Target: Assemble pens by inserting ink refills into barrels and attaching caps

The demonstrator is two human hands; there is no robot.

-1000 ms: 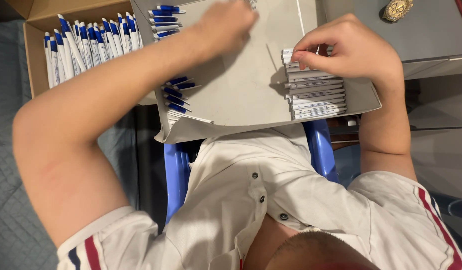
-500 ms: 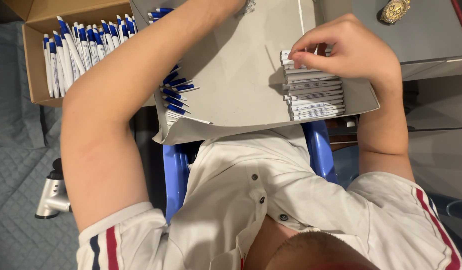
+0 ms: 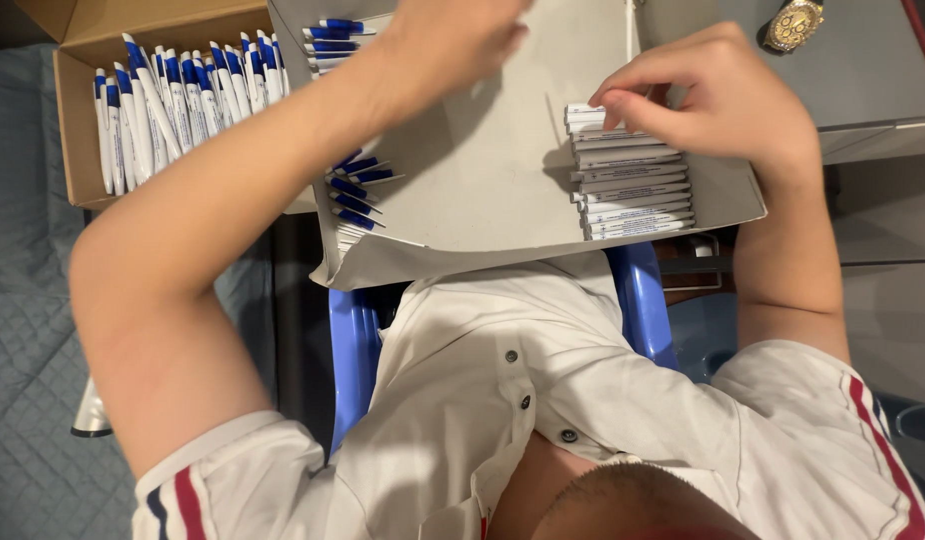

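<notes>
On the grey board (image 3: 483, 170), two hands sort pens and slim boxes.
The slim boxes (image 3: 628, 175) lie long side left to right, stacked under the right hand (image 3: 713, 95), fingers pinching the top one. The left hand (image 3: 453, 40) is blurry and cut off; its grip is unclear. Blue-white pens (image 3: 173, 105) fill a cardboard box (image 3: 78, 140).

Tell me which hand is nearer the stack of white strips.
Right. The right hand touches the far end of the stack; the left hand, blurred, is across the grey tray, apart from it.
</notes>
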